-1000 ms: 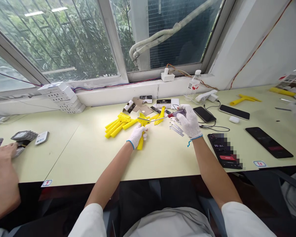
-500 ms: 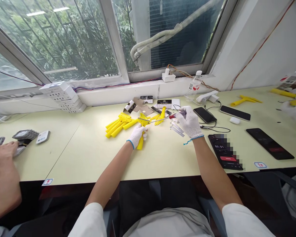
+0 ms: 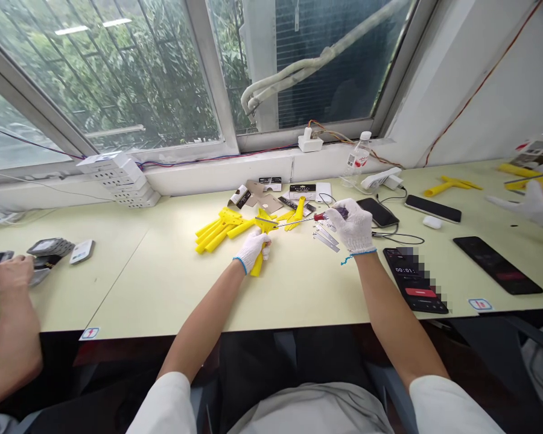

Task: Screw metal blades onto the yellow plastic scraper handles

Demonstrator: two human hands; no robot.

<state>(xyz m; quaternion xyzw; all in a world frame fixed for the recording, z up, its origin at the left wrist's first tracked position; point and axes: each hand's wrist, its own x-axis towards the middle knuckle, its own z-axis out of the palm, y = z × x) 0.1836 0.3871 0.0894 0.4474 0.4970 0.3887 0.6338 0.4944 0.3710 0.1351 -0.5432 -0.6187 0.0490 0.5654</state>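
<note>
My left hand (image 3: 253, 249), in a white knit glove, is wrapped round the handle of a yellow scraper (image 3: 265, 223). A metal strip lies across the scraper's head. My gloved right hand (image 3: 352, 226) grips the red and dark handle of a screwdriver (image 3: 319, 217). Its long shaft points left, with the tip at the scraper's head. Below the screwdriver lie several thin metal blades (image 3: 326, 239) with small screws near them. Left of my left hand is a pile of yellow scraper handles (image 3: 215, 232); more yellow parts (image 3: 300, 210) lie behind the shaft.
Opened card packaging (image 3: 256, 196) lies at the back below the window. A plastic bottle (image 3: 356, 160), power strip (image 3: 380, 179) and phones (image 3: 414, 280) are to the right. Co-workers' hands show at the left (image 3: 11, 271) and right (image 3: 531, 205). White boxes (image 3: 120, 178) stand back left.
My two hands keep their grips, with the screwdriver tip still at the scraper head. The view has shifted slightly. At the far right, a co-worker's gloved hand has come further into view.
</note>
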